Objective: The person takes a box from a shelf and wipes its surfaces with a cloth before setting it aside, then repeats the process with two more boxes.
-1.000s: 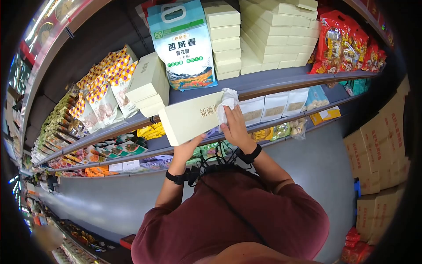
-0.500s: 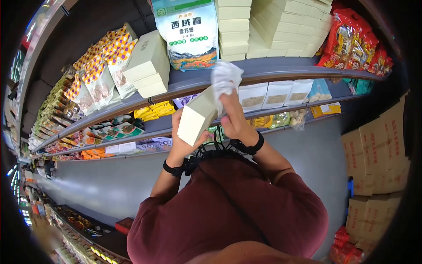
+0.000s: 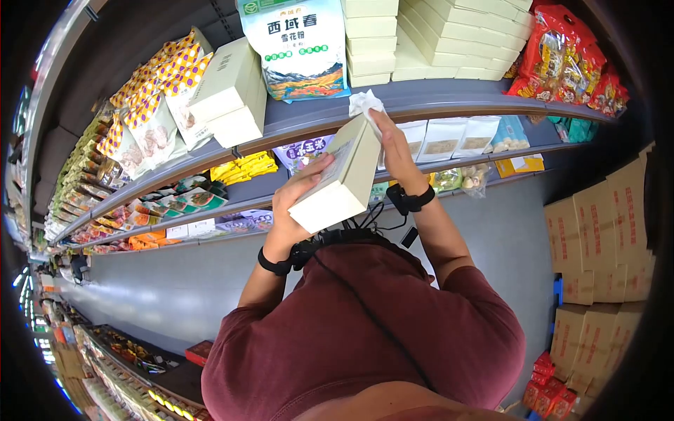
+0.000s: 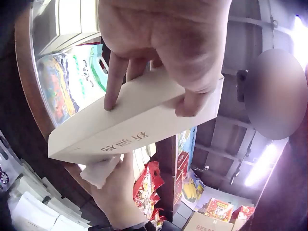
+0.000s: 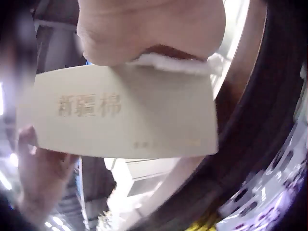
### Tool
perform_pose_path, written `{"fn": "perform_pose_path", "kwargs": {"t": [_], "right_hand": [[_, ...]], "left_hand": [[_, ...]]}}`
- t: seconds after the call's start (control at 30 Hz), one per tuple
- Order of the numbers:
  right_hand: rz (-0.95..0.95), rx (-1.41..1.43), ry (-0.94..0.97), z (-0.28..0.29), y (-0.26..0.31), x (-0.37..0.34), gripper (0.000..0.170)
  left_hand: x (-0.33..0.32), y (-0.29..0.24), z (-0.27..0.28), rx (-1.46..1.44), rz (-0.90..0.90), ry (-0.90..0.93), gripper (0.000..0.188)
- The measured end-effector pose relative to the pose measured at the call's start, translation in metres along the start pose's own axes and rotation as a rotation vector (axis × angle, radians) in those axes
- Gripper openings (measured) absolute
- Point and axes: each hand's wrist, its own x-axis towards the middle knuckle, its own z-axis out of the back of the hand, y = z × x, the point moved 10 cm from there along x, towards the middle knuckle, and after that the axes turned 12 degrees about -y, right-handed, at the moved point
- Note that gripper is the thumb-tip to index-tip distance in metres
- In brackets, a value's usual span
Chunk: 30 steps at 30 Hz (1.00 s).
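Observation:
A cream cardboard box is held tilted in front of the shelf. My left hand grips its near end, fingers over one face and the thumb on the other side, as the left wrist view shows. Against the box's long right side lies my right hand, with a crumpled white cloth under its fingers at the far end. In the right wrist view the cloth runs along the edge of the printed side of the box; my right fingers are hidden there.
Behind the box runs a shelf edge. On the shelf stand a flour bag, stacks of cream boxes and red snack bags. White packets line the lower shelf. Brown cartons are piled at the right.
My left hand has turned the box from its printed side, through end-on, to a tilted pose. My right hand and the cloth have come off the printed face, lifted, and settled along the right side.

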Motion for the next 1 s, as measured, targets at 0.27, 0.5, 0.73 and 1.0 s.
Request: {"fn": "perform_pose_path", "kwargs": {"t": [0.27, 0.5, 0.73, 1.0], "right_hand": [[0.28, 0.154, 0.077, -0.012, 0.158, -0.018, 0.071], [0.192, 0.023, 0.005, 0.002, 0.055, -0.013, 0.058], [0.004, 0.04, -0.064, 0.008, 0.007, -0.016, 0.057], [0.322, 0.207, 0.111, -0.003, 0.171, -0.032, 0.088]], "left_hand": [[0.007, -0.009, 0.007, -0.002, 0.02, -0.068, 0.069], [0.004, -0.003, -0.001, 0.048, 0.04, -0.016, 0.069], [0.012, -0.011, -0.002, 0.049, 0.06, -0.019, 0.069], [0.015, -0.015, -0.001, 0.136, 0.061, -0.029, 0.066]]}}
